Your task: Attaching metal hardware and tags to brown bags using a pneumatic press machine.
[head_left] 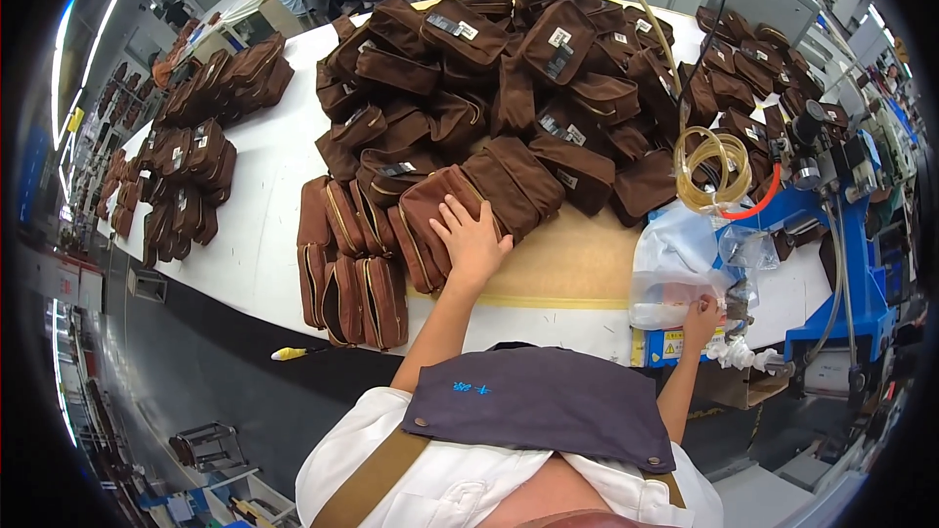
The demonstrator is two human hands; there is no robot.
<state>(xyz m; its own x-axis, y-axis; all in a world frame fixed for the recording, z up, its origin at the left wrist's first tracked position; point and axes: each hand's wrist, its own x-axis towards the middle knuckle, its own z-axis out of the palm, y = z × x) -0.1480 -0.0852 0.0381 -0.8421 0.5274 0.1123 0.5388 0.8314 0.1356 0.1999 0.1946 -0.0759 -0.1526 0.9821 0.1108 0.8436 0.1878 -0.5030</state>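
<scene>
My left hand [471, 241] lies with fingers spread on a reddish-brown zippered pouch [423, 212], at the near edge of a big heap. Against that pouch leans a dark brown pouch [518, 186]. Just left stand two small stacks of reddish-brown pouches [360, 293], their zippers facing me. Off to the right, my right hand [701, 321] is closed at the edge of a clear plastic bag [675, 284], beside the blue machine [831, 274]. What its fingertips hold, if anything, is too small to make out.
A heap of dark brown pouches [469, 68] covers the table's far middle. More piles [220, 88] line the left side. A coiled yellowish hose [712, 171] and a red tube [768, 198] hang by the machine. A tan board [567, 259] lies before me. People sit and stand behind.
</scene>
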